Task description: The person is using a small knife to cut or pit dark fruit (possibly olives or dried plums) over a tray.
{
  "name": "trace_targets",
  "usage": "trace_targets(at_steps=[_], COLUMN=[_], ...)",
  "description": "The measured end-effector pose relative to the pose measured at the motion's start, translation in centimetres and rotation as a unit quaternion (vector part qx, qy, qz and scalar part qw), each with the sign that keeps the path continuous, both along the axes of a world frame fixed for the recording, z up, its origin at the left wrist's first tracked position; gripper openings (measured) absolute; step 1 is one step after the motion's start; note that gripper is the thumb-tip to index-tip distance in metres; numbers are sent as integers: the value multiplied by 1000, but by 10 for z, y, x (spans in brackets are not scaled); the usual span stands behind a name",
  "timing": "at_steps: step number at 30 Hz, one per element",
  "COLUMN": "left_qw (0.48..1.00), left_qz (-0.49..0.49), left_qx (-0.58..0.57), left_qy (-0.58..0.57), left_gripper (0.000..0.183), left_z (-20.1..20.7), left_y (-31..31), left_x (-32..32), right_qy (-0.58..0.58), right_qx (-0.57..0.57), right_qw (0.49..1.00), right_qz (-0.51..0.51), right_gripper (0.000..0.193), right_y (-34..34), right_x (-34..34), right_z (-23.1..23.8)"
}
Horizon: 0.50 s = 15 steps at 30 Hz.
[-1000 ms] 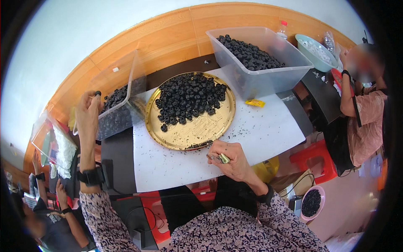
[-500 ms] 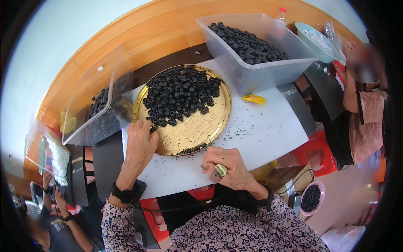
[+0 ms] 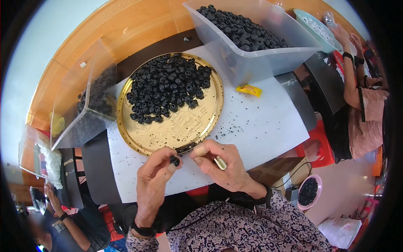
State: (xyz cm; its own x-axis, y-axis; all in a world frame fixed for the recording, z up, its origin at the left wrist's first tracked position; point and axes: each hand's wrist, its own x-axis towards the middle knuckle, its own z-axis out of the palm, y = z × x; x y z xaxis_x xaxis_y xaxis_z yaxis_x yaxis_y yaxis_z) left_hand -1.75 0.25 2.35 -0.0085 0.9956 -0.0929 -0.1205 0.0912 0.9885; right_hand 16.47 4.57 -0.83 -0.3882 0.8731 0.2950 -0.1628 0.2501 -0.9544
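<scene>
Just this side of the near rim of a round golden tray (image 3: 184, 129), a small black piece (image 3: 174, 160) is pinched between the thumb and fingertips of the left hand (image 3: 153, 178). With that piece as the clock's centre, the left hand lies toward 8 o'clock. At 3 o'clock, near the piece but apart from it, the right hand (image 3: 230, 171) is curled round a slim pale green tool (image 3: 220, 163), its thumb and forefinger directed toward the piece. Toward 12 o'clock, the tray carries a heap of similar black pieces (image 3: 168, 84), crowded on its far half. Under the tray, a white sheet (image 3: 264, 122) strewn with dark crumbs covers part of the dark worktop (image 3: 95, 161). Between 1 and 2 o'clock a yellow packet (image 3: 249, 90) rests on the sheet. Farther out, a large translucent bin (image 3: 268, 69) of black pieces stands at 1 o'clock, and another clear bin (image 3: 77, 126) at 10.
</scene>
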Motion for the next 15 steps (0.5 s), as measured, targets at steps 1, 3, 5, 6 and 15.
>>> trace_targets(at_steps=[1,3,5,6,15], left_qw=[1000,992,989,984,992], left_qz=[-2,32,25,47,25], left_qx=[-2,0,20,9,7], left_qy=[-3,-123,-146,-171,-126], left_gripper=[26,26,26,25,19], left_z=[-2,-5,-8,-7,-14], left_y=[-1,-3,-3,-3,-7], left_x=[7,21,25,28,25], right_qy=[16,30,-14,-16,-60], right_qx=[-1,-3,-8,-8,13], right_qw=[1000,999,999,999,998], right_qz=[-12,-23,36,36,22], right_gripper=[16,16,31,31,30], right_y=[-1,-1,1,2,0], right_x=[-4,-4,1,2,2], right_z=[0,1,6,5,3])
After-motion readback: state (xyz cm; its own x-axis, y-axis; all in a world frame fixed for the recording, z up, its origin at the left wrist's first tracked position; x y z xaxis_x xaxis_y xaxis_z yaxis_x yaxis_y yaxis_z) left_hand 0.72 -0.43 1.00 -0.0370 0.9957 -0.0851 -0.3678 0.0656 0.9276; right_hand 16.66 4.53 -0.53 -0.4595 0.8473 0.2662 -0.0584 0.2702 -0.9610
